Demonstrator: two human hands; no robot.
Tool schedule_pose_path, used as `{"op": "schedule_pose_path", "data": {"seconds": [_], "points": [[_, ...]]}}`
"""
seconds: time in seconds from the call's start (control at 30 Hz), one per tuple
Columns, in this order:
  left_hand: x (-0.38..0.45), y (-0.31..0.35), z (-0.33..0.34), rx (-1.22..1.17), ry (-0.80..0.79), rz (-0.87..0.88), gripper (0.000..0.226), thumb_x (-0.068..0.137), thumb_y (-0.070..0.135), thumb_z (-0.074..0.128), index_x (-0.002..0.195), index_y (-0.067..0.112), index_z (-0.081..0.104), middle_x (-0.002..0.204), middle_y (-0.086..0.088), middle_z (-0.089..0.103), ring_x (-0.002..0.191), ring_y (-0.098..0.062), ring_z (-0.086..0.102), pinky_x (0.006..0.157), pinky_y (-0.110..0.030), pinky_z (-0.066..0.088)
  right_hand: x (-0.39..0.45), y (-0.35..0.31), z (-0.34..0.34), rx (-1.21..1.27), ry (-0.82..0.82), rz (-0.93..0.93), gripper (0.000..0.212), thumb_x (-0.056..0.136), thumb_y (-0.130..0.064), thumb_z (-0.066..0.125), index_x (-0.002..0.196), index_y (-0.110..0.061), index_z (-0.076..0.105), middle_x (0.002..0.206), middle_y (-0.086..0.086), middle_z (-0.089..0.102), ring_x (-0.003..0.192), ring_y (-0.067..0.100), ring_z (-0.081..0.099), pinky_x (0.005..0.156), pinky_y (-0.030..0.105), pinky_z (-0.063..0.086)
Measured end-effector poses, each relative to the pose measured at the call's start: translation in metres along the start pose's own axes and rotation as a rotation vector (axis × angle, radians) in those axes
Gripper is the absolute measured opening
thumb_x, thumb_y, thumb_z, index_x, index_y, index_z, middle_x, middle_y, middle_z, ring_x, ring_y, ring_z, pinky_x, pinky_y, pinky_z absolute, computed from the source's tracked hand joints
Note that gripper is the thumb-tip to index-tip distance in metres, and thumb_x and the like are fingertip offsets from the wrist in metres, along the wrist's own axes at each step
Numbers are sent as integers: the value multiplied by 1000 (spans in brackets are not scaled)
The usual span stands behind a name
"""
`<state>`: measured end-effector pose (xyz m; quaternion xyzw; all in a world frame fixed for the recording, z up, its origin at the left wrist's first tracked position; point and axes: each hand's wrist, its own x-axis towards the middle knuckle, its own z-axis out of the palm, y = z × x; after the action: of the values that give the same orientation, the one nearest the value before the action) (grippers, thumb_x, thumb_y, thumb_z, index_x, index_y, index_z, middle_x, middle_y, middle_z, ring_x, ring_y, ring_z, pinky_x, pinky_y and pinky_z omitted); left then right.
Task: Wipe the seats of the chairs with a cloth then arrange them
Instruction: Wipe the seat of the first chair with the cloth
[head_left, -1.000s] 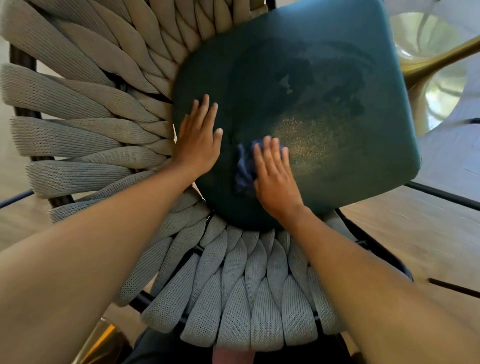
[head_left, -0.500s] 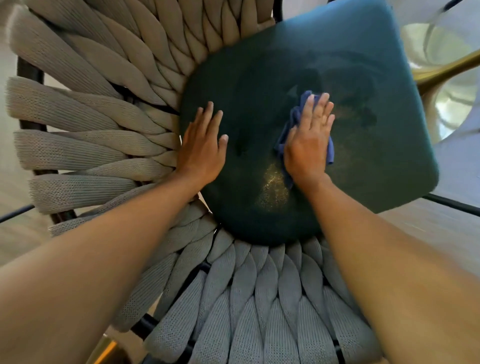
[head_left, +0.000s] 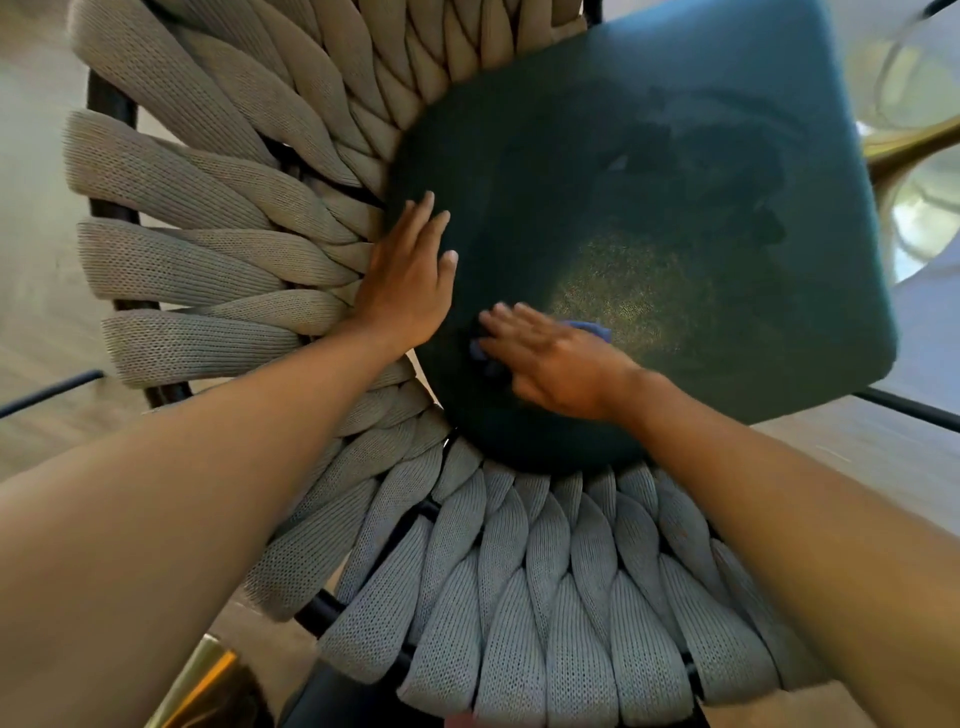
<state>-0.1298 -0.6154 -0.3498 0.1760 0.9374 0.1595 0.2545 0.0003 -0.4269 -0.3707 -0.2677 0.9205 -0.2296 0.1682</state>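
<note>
I look straight down on a chair with a dark green seat cushion (head_left: 649, 156) and a back of thick grey woven bands (head_left: 208, 260). My left hand (head_left: 410, 280) lies flat with straight fingers on the cushion's left edge. My right hand (head_left: 550, 358) presses a blue cloth (head_left: 592, 329) onto the cushion's near left part, fingers straight and pointing left. Most of the cloth is hidden under the palm; blue bits show at the fingertips and behind the hand.
A pale dusty patch (head_left: 628, 291) shows on the cushion right of my right hand. A gold table leg (head_left: 914, 140) and glass top sit at the far right. Light wooden floor (head_left: 857, 452) surrounds the chair. A gold object (head_left: 202, 686) stands bottom left.
My right hand swept the cloth from the near left of the cushion out to its middle, then back to the near left. My left hand stayed flat on the cushion's left edge.
</note>
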Motion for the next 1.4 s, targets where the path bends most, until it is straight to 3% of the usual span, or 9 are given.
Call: {"op": "schedule_pose_path", "data": {"seconds": [0.13, 0.23, 0.33, 0.43, 0.67, 0.93, 1.03, 1.17, 1.4], "points": [[3, 0, -1, -47, 13, -13, 53, 108, 32, 33, 157, 13, 27, 168, -3, 11, 155, -19, 4, 125, -41, 11, -12, 36, -35, 1, 312, 482, 66, 105, -40, 34, 160, -9, 18, 168, 15, 3, 155, 35, 2, 126, 44, -6], [3, -1, 3, -48, 42, -4, 53, 108, 34, 33, 157, 15, 27, 168, -2, 12, 155, -19, 5, 125, -40, 11, -3, 39, -26, -62, 315, 714, 82, 104, -54, 34, 160, -6, -3, 167, 17, -12, 154, 36, -10, 125, 52, -5], [3, -1, 8, -50, 59, 18, 55, 107, 35, 34, 157, 15, 26, 168, -2, 10, 155, -19, 4, 125, -44, 12, 17, 28, -8, 64, 422, 780, 70, 101, -24, 38, 159, -1, 7, 167, 24, -2, 154, 40, -7, 126, 54, 1], [3, 0, 12, -2, 49, 42, 56, 106, 35, 36, 157, 14, 25, 169, -3, 7, 155, -20, 3, 124, -44, 11, 28, 8, 3, 122, 431, 726, 67, 96, -18, 35, 158, 0, 18, 167, 24, 3, 154, 39, -5, 126, 52, 0], [-6, 10, 7, 51, -1, 118, 56, 106, 33, 39, 157, 13, 25, 169, -5, 9, 155, -21, 3, 125, -43, 10, -40, -6, 19, -2, 93, 183, 61, 96, -23, 40, 153, -1, 37, 164, 19, 22, 154, 35, 13, 126, 49, 12], [23, 57, 12, 109, -24, 254, 60, 106, 37, 37, 159, 13, 20, 169, -4, 4, 155, -20, -1, 126, -41, 4, -77, 75, -55, 197, 684, 791, 56, 97, 0, 38, 153, 4, 32, 162, 22, 27, 154, 35, 13, 127, 47, 11], [32, 69, 18, 112, -29, 220, 62, 106, 37, 37, 159, 14, 16, 169, -4, 1, 155, -20, -5, 126, -41, 1, -59, 92, -53, 205, 678, 942, 65, 95, 1, 40, 156, 5, 18, 165, 24, 16, 154, 40, 4, 126, 51, 7], [34, 73, 29, 174, -38, 189, 65, 105, 37, 39, 160, 13, 14, 169, -4, -2, 155, -20, -6, 125, -42, 1, -37, 75, -25, 149, 618, 963, 70, 92, -6, 48, 156, 4, 22, 164, 24, 21, 154, 41, 9, 126, 49, 7], [34, 82, 28, 180, -39, 132, 68, 103, 34, 45, 159, 10, 16, 169, -6, -1, 155, -22, -4, 125, -42, 4, -88, 57, -45, 353, 462, 582, 49, 90, -9, 43, 136, -5, 61, 150, 14, 51, 144, 26, 42, 120, 46, 33]]}}
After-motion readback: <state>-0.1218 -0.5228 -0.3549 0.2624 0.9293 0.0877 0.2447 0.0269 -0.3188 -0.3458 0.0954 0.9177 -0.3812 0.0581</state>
